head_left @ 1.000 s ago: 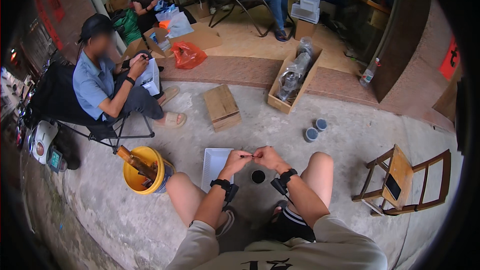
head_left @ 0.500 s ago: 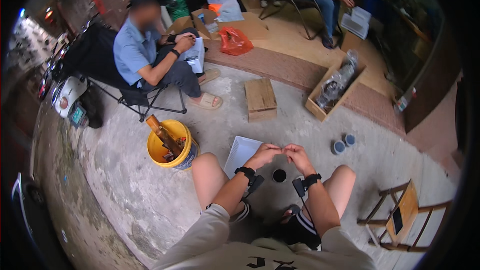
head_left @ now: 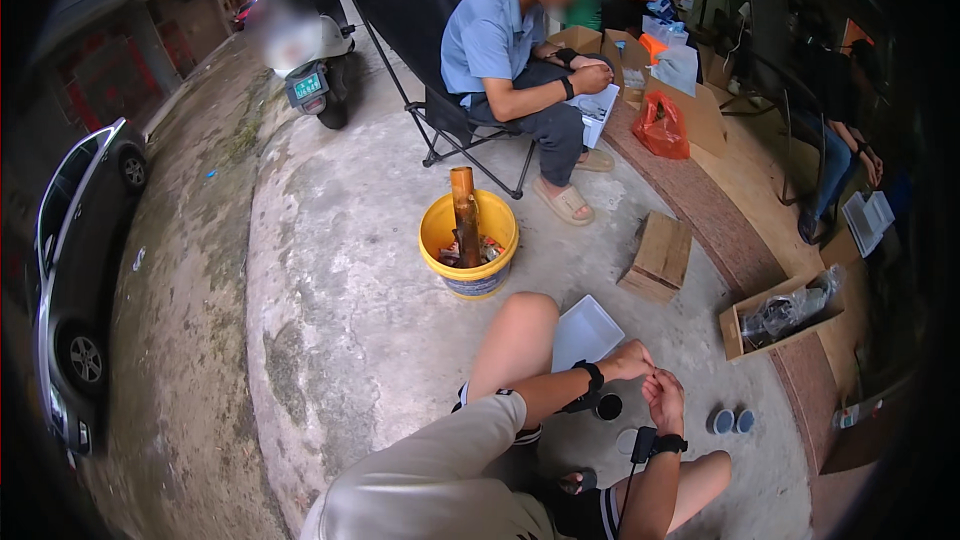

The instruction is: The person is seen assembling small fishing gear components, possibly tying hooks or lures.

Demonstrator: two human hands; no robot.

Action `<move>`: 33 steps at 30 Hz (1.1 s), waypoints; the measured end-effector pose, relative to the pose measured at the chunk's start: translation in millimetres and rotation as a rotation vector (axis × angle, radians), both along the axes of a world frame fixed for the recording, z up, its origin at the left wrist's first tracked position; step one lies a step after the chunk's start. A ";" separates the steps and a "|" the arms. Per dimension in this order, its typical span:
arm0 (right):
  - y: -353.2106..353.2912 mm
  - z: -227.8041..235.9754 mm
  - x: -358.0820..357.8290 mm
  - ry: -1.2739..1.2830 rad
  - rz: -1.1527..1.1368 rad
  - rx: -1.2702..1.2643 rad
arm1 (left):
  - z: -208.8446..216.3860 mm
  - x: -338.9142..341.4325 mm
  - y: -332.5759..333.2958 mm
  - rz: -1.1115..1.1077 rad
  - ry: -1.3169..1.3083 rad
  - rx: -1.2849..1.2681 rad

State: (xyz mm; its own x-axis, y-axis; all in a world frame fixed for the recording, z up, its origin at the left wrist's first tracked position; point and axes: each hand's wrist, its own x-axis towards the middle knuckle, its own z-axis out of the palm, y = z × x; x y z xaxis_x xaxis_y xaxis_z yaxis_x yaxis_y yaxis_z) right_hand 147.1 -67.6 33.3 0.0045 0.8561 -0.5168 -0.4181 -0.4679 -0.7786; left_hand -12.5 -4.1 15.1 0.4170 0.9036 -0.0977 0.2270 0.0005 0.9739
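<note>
My left hand and my right hand meet fingertip to fingertip above my knees, pinching something too small to make out. Both wrists wear black bands. Below the hands on the concrete lie a small black round cap and a pale round lid. A white flat tray rests on the ground just beyond my left hand.
A yellow bucket with a wooden stick stands ahead. A seated person in a blue shirt works on a folding chair. A small cardboard box, an open carton with bags, two blue-grey cups, a scooter, a parked car.
The view has swung left and tilted, so the street, car and scooter now show. My hands stay together at the fingertips.
</note>
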 end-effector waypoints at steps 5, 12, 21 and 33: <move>2.5 -6.9 0.9 0.094 0.020 0.009 | -1.3 -3.0 0.2 -0.017 -0.027 -0.016; 3.8 -12.5 5.2 0.112 -0.084 -0.036 | 13.6 -4.4 -2.7 0.027 -0.101 -0.206; 3.2 -10.2 1.1 -0.278 0.012 0.258 | 16.4 -16.4 1.5 -0.173 -0.026 -0.269; 0.8 -15.6 -0.8 -0.277 0.079 0.180 | 28.3 -12.0 2.5 -0.059 0.121 -0.405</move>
